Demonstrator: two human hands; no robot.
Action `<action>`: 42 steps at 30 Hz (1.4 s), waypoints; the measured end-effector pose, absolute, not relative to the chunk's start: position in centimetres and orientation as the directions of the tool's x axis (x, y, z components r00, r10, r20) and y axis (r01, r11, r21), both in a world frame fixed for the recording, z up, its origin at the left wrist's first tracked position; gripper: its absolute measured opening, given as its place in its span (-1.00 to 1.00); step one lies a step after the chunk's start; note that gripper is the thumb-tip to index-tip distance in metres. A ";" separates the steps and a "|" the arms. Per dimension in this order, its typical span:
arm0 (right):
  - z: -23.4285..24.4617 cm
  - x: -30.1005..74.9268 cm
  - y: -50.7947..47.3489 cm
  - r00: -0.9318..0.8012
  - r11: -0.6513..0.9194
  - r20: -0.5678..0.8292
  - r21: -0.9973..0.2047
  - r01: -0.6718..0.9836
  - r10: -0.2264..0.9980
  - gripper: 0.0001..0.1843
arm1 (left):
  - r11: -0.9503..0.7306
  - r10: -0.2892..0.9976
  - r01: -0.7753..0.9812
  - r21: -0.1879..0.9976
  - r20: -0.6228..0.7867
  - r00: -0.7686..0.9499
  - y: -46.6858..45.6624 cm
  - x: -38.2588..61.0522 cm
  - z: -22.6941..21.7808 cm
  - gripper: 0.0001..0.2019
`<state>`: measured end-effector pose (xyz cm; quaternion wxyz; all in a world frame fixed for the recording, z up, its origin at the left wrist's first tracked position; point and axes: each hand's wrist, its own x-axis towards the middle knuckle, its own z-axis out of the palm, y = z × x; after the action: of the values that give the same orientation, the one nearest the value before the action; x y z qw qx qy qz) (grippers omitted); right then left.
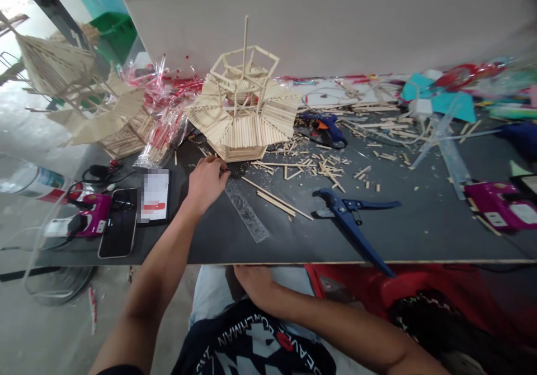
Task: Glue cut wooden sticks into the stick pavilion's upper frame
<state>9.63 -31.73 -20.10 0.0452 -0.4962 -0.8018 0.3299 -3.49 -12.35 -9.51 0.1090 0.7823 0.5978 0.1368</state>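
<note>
My left hand [206, 182] rests on the dark table [293, 235], fingers curled in a pinch at the near end of a clear plastic ruler [246, 210], just in front of a wooden stick model [242, 109] shaped like a tiered pavilion. What the fingertips pinch is too small to make out. My right hand [254, 283] lies below the table's front edge in my lap, its fingers hidden under the tabletop. Long thin sticks [277, 199] lie right of the ruler.
Blue hand cutters [350, 216] lie right of centre, a blue glue gun [325, 126] behind them. Two phones [121, 221] and a magenta device [93, 218] sit at the left, another magenta device [499, 204] at the right. Stick offcuts [323, 168] litter the table; stick panels [62, 67] stand far left.
</note>
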 end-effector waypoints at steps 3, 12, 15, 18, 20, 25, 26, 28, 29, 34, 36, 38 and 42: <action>-20.1 9.4 -31.5 -0.474 0.270 -0.278 -0.543 0.795 0.836 -0.13 | -0.272 0.962 0.897 0.348 0.066 0.266 -12.3 -3.5 -9.6 -0.73; -16.4 13.2 -32.9 -0.550 0.372 -0.412 -0.437 0.819 0.727 -0.47 | -0.373 0.921 0.864 0.337 0.019 0.390 -12.5 -3.8 -9.3 -0.32; -12.1 17.5 -32.5 -0.706 0.464 -0.473 -0.537 0.705 0.526 -0.53 | -0.378 0.915 0.848 0.372 0.006 0.404 -12.8 -3.7 -9.3 -0.35; -7.6 21.2 -30.2 -0.766 0.427 -0.446 -0.645 0.634 0.463 -0.59 | -0.297 0.939 0.850 0.435 -0.028 0.342 -12.8 -3.5 -9.4 -0.35; -5.6 22.7 -27.6 -0.814 0.357 -0.386 -0.756 0.549 0.433 -0.65 | -0.222 0.961 0.842 0.491 -0.035 0.274 -12.6 -3.4 -9.6 -0.30; -5.2 23.7 -19.3 -0.832 0.192 -0.139 -0.940 0.281 0.537 -0.79 | -0.096 0.992 0.759 0.644 -0.001 0.127 -11.7 -3.9 -10.2 -0.34; -5.5 23.4 -17.9 -0.772 0.162 -0.088 -0.957 0.242 0.630 -0.77 | -0.075 0.993 0.722 0.688 -0.018 0.120 -11.5 -4.0 -10.3 -0.37; -6.2 22.3 -16.0 -0.656 0.133 -0.047 -0.966 0.222 0.753 -0.73 | -0.009 0.990 0.587 0.810 -0.074 0.118 -11.1 -4.2 -10.5 -0.43; -6.4 21.7 -15.3 -0.618 0.131 -0.035 -0.966 0.221 0.786 -0.74 | 0.034 0.987 0.488 0.872 -0.106 0.122 -11.0 -4.2 -10.6 -0.44; -7.3 18.4 -13.5 -0.579 0.131 -0.050 -0.955 0.266 0.814 -0.89 | 0.141 0.973 0.069 0.988 -0.151 0.174 -11.0 -4.0 -10.1 -0.53; -8.2 17.5 -13.0 -0.509 0.088 -0.038 -0.971 0.222 0.860 -0.89 | 0.138 0.973 0.046 0.989 -0.145 0.179 -11.2 -3.8 -9.9 -0.59; -9.5 17.0 -12.7 -0.406 0.031 -0.029 -0.990 0.140 0.913 -0.82 | 0.138 0.970 0.075 0.988 -0.150 0.192 -11.3 -3.6 -9.8 -0.63; -11.1 16.7 -13.0 -0.183 -0.028 -0.031 -0.999 0.021 0.983 -0.63 | 0.134 0.960 0.059 0.989 -0.145 0.240 -11.7 -3.1 -9.6 -0.69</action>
<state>16.66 -12.99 -11.12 0.4397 -0.4637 -0.5409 0.5468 -3.08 -11.68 -9.57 0.5809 0.5314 0.4794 0.3878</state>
